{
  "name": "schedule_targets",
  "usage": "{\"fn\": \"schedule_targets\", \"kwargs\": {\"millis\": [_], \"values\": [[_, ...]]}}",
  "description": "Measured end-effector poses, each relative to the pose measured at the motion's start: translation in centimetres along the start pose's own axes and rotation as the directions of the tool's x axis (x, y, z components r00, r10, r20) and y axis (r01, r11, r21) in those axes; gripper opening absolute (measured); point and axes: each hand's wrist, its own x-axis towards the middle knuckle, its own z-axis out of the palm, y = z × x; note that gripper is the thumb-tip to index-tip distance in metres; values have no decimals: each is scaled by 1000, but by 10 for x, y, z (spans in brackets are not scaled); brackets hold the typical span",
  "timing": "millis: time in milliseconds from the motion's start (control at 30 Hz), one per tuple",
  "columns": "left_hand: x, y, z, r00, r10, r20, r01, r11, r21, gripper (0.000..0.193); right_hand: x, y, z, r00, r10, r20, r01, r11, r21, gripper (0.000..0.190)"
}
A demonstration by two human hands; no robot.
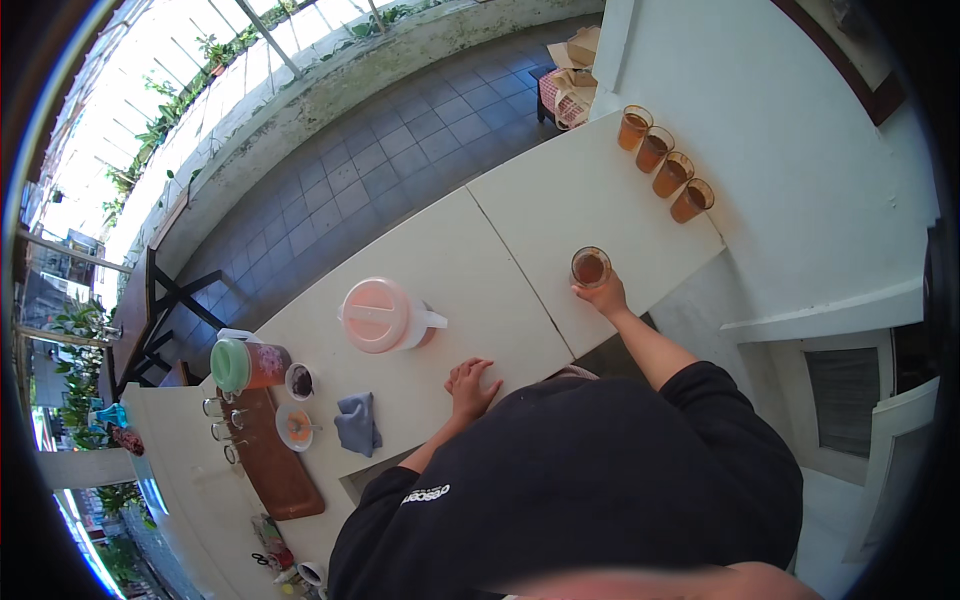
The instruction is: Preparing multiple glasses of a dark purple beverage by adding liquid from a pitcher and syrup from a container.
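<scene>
My right hand point(604, 294) is closed around the lower side of a glass of brown drink point(591, 267) on the white table point(450, 262). My left hand point(471, 386) lies on the table near its front edge, fingers apart and nothing in it. Ahead of that hand is a pitcher with a pink lid point(379, 315). Four filled glasses, one of them this glass of amber drink point(691, 201), line up in a row by the wall at the table's far right. Left of my left hand lies a folded blue-grey cloth point(358, 424).
At the left are a green-lidded pitcher point(251, 364), a cup of dark contents point(301, 381), a plate with orange food and a spoon point(294, 427) and a brown tray point(281, 472) with empty glass mugs. A stool with paper bags point(574, 94) stands beyond the table.
</scene>
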Motion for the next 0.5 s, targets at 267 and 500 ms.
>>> {"fn": "schedule_targets", "kwargs": {"millis": [267,500], "values": [[88,65,20,977,-208,50,199,969,150,75,77,53,-67,994,110,-21,-109,994,13,47],[141,38,8,907,-363,214,356,932,72,94,167,66,-73,987,161,-2,-161,987,4,50]]}}
